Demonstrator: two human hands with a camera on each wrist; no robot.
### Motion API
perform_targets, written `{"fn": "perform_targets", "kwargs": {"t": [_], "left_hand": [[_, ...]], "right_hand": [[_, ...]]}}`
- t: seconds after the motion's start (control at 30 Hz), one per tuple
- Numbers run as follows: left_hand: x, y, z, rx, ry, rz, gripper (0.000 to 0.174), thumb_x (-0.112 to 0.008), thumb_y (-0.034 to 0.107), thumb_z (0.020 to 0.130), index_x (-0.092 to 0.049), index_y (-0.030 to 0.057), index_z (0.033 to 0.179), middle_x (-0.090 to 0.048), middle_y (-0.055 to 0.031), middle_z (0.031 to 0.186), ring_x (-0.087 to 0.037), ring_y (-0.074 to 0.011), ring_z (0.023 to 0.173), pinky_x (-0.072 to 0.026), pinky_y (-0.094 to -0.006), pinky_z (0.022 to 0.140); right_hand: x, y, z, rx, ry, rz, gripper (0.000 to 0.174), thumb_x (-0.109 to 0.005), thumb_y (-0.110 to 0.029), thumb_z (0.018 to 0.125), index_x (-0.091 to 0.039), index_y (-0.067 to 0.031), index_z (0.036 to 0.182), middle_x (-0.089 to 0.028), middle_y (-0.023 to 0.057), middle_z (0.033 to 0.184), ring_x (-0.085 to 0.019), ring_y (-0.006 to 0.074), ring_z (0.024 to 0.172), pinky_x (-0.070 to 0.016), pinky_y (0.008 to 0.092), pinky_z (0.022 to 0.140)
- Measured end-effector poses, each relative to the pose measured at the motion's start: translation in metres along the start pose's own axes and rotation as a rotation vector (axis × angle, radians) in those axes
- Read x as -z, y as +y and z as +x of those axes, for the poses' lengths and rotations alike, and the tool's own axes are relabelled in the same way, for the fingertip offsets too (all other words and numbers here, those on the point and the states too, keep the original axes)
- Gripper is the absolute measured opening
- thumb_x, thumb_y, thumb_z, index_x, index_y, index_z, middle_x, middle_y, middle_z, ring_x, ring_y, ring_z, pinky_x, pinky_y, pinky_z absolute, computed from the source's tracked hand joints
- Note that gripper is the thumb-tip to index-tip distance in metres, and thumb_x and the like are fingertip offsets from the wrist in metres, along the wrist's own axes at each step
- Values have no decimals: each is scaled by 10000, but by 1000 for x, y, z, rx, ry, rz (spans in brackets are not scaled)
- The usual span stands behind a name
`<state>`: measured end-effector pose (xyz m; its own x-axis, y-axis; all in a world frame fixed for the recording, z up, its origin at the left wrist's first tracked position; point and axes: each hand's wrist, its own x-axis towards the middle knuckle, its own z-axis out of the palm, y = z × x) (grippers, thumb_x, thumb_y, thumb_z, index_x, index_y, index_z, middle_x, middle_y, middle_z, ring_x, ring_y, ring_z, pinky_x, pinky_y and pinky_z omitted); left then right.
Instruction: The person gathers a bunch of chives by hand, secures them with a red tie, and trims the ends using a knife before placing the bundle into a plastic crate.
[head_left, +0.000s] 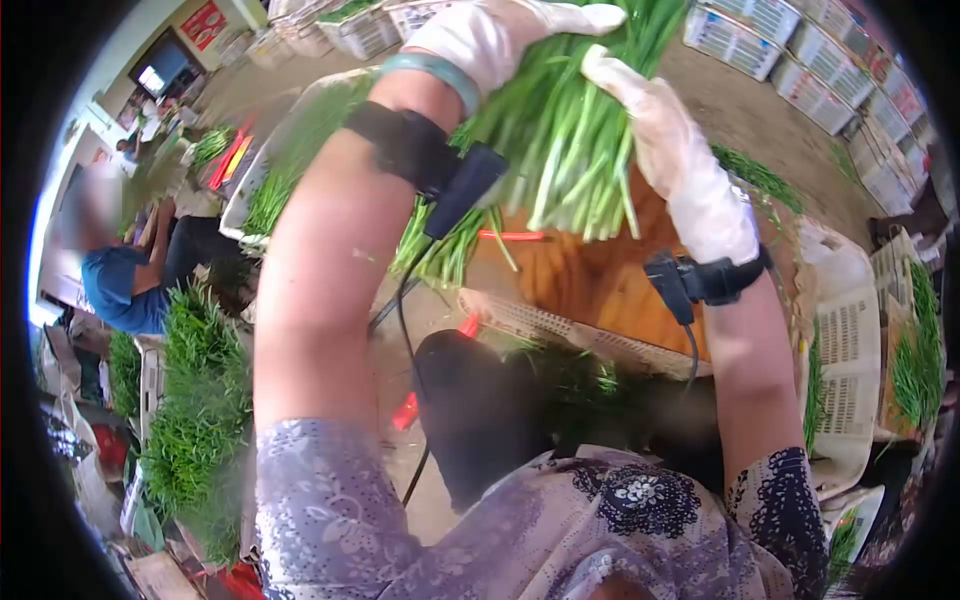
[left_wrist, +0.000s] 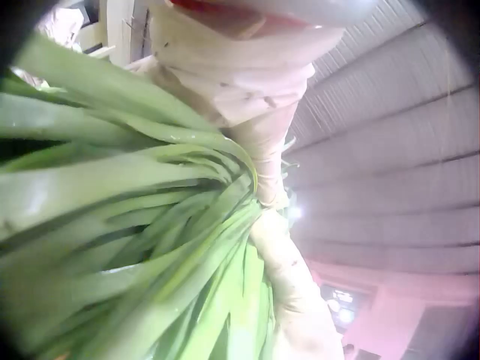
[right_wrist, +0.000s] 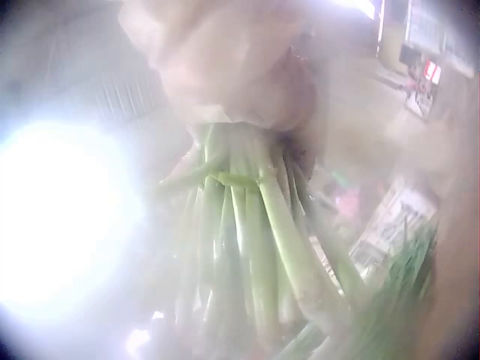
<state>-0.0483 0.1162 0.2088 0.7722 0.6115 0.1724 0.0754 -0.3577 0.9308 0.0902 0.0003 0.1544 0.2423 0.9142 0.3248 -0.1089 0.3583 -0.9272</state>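
Observation:
A thick bunch of garlic chives [head_left: 570, 130], long flat green leaves with paler stalk ends, is held up over the wooden board [head_left: 570, 285]. My white-gloved left hand [head_left: 490, 40] grips it at the upper left of the head view. In the left wrist view its leaves [left_wrist: 135, 202] fan out from the gloved grip. From the right, my gloved right hand [head_left: 680, 150] holds the bunch, fingertips at its side. The hazy right wrist view shows pale stalks [right_wrist: 247, 240] hanging below that glove [right_wrist: 225, 67]. More chives [head_left: 440, 250] lie at the board's left edge.
A perforated crate [head_left: 840, 350] stands at the right, and white crates [head_left: 730, 40] are stacked at the back right. Leafy greens [head_left: 200, 400] fill the left side. A seated person in blue [head_left: 125, 285] is beyond them. A red strip [head_left: 512, 236] lies on the board.

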Motion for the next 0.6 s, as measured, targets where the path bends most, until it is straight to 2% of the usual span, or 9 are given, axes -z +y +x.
{"fn": "perform_targets", "kwargs": {"t": [0.17, 0.23, 0.3, 0.33, 0.37, 0.4, 0.43, 0.5, 0.6], "left_hand": [[81, -39, -39, 521, 88, 48, 628, -718, 539, 781, -652, 29, 1141, -705, -116, 995, -660, -195, 885, -503, -325, 794], [101, -87, -51, 439, 111, 26, 579, -765, 461, 776, -644, 36, 1149, -694, -129, 1002, -660, -208, 794, -540, -350, 720], [108, -123, -70, 441, 113, -144, 663, -767, 473, 770, -598, 15, 1219, -678, -144, 1053, -648, -202, 855, -515, -349, 799], [116, -137, -66, 531, 73, 210, 753, -779, 458, 764, -527, -20, 1289, -674, -152, 1071, -635, -209, 936, -480, -328, 879], [120, -153, -65, 717, 26, 100, 859, -807, 446, 737, -450, -42, 1348, -650, -152, 1144, -610, -211, 1011, -439, -304, 942], [121, -207, -59, 664, 176, 84, 877, -826, 423, 722, -438, -47, 1352, -631, -149, 1186, -602, -217, 1033, -435, -306, 951], [118, -253, -51, 606, 324, 69, 895, -845, 400, 706, -426, -52, 1355, -613, -146, 1228, -594, -223, 1054, -431, -309, 959], [105, -253, -55, 414, 306, -94, 930, -875, 316, 684, -378, -29, 1390, -586, -144, 1270, -581, -221, 1085, -434, -320, 965], [78, -247, -54, 456, 542, -190, 813, -869, 151, 686, -414, 21, 1347, -623, -131, 1194, -610, -218, 1024, -498, -342, 876]], "right_hand": [[-91, 96, 34, -150, -52, 335, 309, -689, -234, 865, -643, -40, 1101, -672, 24, 1007, -631, 125, 891, -516, 288, 813], [-115, 142, 33, -272, -75, 364, 297, -689, -219, 861, -643, -51, 1100, -671, 23, 997, -631, 127, 878, -518, 286, 798], [-129, 165, 29, -412, -56, 345, 482, -758, -230, 781, -598, 46, 1142, -644, 92, 1072, -577, 153, 1009, -433, 298, 920], [-132, 179, 27, -483, -22, 324, 512, -759, -228, 779, -576, 54, 1165, -635, 99, 1091, -575, 162, 1013, -432, 300, 921], [-134, 200, 26, -552, 16, 300, 543, -761, -226, 778, -554, 62, 1189, -627, 107, 1110, -572, 171, 1018, -431, 303, 922], [-135, 222, 26, -570, 68, 196, 559, -766, -239, 774, -542, 60, 1189, -617, 119, 1129, -572, 181, 1016, -444, 312, 902], [-138, 226, 22, -568, 89, 139, 582, -780, -255, 764, -538, 57, 1192, -615, 126, 1142, -573, 185, 1019, -453, 315, 890], [-144, 253, 19, -426, 171, 112, 428, -718, -189, 844, -566, 9, 1191, -642, 47, 1015, -601, 133, 891, -490, 293, 778], [-145, 261, 19, -160, 391, -512, 793, -767, -309, 781, -379, 72, 1359, -529, 250, 1224, -537, 322, 1104, -424, 367, 957]]}}
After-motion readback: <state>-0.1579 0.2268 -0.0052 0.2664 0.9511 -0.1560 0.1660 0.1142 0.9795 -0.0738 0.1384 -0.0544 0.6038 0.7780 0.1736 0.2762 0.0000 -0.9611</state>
